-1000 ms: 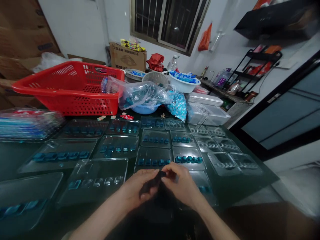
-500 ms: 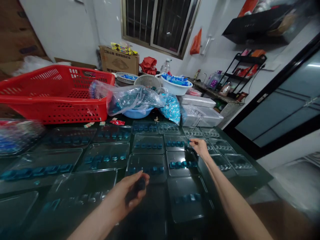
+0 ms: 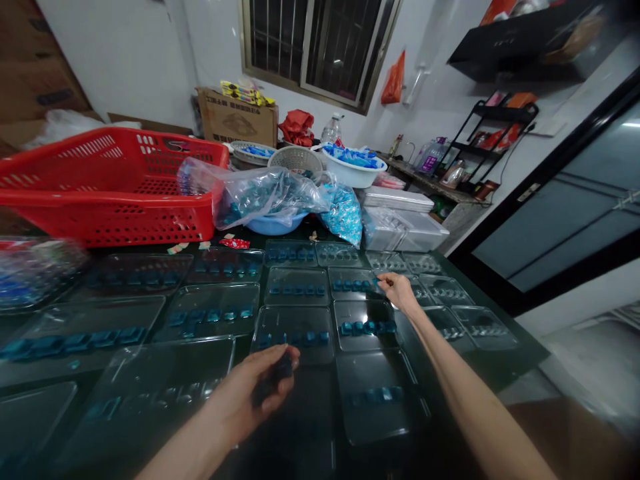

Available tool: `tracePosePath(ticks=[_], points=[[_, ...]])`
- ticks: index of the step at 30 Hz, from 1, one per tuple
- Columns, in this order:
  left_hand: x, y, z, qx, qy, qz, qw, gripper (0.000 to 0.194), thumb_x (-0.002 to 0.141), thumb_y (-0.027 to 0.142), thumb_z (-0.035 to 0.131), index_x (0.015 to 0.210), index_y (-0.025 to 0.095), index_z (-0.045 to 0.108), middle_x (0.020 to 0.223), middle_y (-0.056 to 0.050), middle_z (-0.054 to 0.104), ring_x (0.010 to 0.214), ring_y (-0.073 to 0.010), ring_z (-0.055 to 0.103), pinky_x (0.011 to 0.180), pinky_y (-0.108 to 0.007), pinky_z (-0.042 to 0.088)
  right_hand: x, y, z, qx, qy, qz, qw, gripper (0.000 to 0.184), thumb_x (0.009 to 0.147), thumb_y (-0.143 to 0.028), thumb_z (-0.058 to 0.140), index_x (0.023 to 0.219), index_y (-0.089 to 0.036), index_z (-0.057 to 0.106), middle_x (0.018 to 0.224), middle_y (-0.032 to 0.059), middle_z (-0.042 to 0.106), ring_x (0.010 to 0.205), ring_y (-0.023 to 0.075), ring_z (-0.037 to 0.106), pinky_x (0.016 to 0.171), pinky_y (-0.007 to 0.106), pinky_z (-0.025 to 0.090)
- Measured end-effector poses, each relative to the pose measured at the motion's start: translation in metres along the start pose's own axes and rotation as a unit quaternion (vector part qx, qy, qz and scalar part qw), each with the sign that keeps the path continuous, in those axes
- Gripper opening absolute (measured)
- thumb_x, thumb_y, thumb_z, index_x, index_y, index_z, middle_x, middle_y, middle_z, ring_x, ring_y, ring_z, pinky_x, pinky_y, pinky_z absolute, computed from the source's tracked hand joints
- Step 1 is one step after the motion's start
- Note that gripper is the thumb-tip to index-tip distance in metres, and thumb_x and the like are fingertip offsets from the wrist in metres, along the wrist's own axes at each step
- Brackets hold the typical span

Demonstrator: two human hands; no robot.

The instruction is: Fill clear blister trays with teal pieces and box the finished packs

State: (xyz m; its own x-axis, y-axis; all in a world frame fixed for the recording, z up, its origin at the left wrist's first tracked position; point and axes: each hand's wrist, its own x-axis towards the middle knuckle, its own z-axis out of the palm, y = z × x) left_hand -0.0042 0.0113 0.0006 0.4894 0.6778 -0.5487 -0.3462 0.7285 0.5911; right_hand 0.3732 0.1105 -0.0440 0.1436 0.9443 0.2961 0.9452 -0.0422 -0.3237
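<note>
My right hand [image 3: 397,291] reaches over the dark table, thumb and fingers pinched on a small blue piece [image 3: 377,282]. That piece is at the right end of a row of blue pieces [image 3: 351,285] in a clear plastic tray [image 3: 345,272]. Nearer to me, my left hand [image 3: 263,385] is curled, palm turned inward, around something dark that I cannot make out. It hovers by the front of another clear tray [image 3: 300,317] with blue pieces in it. Two more trays with blue rows lie in front of my right hand.
Many clear trays cover the dark table [image 3: 305,413]; those at the right [image 3: 485,327] hold no blue pieces. Behind them stand a red basket [image 3: 150,220], a plastic bag of blue pieces [image 3: 280,193], a white basin [image 3: 350,173] and stacked clear trays [image 3: 405,230].
My right hand has shifted very slightly up and to the left, still pinching at the tray's right end. My left hand has barely moved and stays curled.
</note>
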Motion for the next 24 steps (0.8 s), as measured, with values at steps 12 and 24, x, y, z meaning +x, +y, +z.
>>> tracePosePath(ticks=[12,24], points=[[0.005,-0.002,-0.004,0.007,0.004,0.001,1.000,0.026,0.075,0.032,0.063,0.088,0.010,0.062,0.082,-0.006,0.050,0.055,-0.0086,0.044,0.038,-0.017,0.026,-0.019,-0.032,-0.005,-0.166,-0.028,-0.058,0.984,0.029,0.084,-0.015,0.038,0.099,-0.017,0.063,0.092,0.0080,0.061,0.086,0.0175,0.054,0.077,0.026,0.037],[0.004,-0.002,-0.003,-0.011,0.011,0.017,1.000,0.024,0.074,0.026,0.064,0.091,0.009,0.063,0.086,-0.009,0.054,0.064,-0.0126,0.052,0.042,-0.018,0.036,-0.026,-0.057,-0.030,-0.241,-0.044,-0.081,0.966,0.040,0.084,-0.016,0.040,0.124,-0.017,0.046,0.094,0.0112,0.058,0.090,0.0220,0.051,0.076,0.031,0.032]])
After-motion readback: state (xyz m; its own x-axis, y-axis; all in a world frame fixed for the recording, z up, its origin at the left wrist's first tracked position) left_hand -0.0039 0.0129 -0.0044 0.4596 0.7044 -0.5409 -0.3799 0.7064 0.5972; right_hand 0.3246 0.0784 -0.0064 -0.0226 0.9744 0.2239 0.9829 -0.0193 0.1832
